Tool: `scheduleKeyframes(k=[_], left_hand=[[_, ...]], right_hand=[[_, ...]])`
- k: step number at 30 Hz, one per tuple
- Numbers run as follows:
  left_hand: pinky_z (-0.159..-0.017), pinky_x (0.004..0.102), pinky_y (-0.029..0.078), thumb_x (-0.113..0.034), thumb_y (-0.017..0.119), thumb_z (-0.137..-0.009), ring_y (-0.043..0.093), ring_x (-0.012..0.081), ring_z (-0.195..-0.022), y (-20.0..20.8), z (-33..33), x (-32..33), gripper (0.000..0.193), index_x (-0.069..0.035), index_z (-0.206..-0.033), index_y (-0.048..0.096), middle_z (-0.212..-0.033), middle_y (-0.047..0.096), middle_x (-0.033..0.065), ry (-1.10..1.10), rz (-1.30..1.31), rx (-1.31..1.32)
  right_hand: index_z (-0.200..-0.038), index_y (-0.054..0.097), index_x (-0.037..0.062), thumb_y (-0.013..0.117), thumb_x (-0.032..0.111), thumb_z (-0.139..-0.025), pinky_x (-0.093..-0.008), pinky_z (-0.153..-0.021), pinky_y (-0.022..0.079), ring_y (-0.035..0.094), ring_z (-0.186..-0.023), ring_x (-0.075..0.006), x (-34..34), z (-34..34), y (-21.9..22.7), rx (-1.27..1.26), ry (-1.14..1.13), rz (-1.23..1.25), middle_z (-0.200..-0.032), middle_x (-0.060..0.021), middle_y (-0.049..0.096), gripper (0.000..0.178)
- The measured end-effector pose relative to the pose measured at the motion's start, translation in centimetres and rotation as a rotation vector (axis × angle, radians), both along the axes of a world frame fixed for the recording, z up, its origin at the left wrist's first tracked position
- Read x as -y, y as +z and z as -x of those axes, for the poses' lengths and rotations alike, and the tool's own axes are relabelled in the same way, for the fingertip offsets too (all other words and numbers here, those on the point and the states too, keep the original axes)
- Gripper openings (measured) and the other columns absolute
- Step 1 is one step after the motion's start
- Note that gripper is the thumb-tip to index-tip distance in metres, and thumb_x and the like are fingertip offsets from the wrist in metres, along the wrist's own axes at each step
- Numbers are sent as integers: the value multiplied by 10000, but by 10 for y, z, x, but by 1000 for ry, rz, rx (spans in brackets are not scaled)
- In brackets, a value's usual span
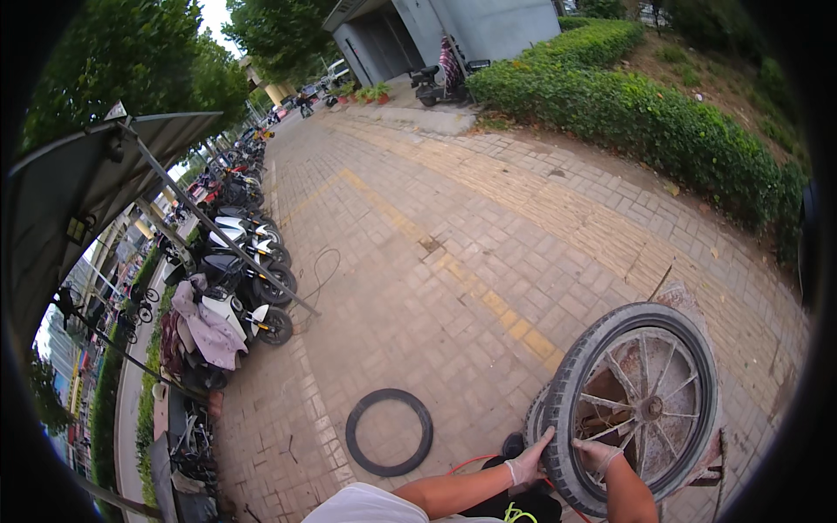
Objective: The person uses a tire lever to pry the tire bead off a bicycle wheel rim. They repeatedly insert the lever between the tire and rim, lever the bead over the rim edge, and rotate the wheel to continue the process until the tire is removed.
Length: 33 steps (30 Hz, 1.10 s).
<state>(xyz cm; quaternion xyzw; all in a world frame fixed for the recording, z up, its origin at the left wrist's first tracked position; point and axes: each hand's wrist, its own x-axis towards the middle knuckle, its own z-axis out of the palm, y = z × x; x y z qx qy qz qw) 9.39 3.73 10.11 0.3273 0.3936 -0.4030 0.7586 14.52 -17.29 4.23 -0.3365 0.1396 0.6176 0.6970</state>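
A spoked wheel (649, 410) with a black tyre (565, 418) on its rim stands tilted at the lower right, above a worn, stained board or stand (684, 301). My left hand (527, 462), in a pale thin glove, grips the tyre's outer tread on its left side. Gloved likewise, my right hand (597, 455) is closed on the tyre's inner edge by the rim, with the fingertips partly hidden. Another round tyre edge (534, 414) shows behind the wheel. A loose black tyre (389, 471) lies flat on the paving to the left.
A red hose or cord (471, 462) runs over the ground near my feet. Parked scooters (253, 296) line the left under a canopy (87, 174), with a tool rack (196, 453) below. A thin wire (327, 275) lies on the bricks. A hedge (645, 122) borders the right.
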Motion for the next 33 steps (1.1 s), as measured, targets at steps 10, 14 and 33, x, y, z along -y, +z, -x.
scheduleKeyframes(k=[10, 14, 33], left_hand=[[-1147, 564, 253, -883, 530, -752, 326, 296, -1445, -18, -4, -20, 1091, -146, -1538, 356, -1585, 355, 106, 22, 46, 136], [-1165, 546, 204, -870, 500, -786, 303, 240, -1465, -23, 38, 10, 1050, -184, -1559, 320, -1597, 350, 44, 87, 191, -45], [-1181, 453, 237, -843, 552, -784, 359, 234, -1429, 3, 7, 6, 1055, -155, -1550, 320, -1544, 417, 70, 65, 26, 27]], right_hand=[[-1279, 589, -55, 731, 204, -896, -416, -938, 534, 699, -997, -285, -15, -4, 12, 125, -89, 118, -1129, -157, 714, 483], [-1278, 595, -44, 727, 242, -885, -459, -979, 510, 672, -1067, -320, -28, -22, 23, 64, -164, -64, -1165, -172, 699, 504], [-1483, 407, 42, 607, 412, -974, -455, -1130, 386, 550, -1284, -286, 5, -21, 20, -6, 308, 159, -1438, -125, 555, 660]])
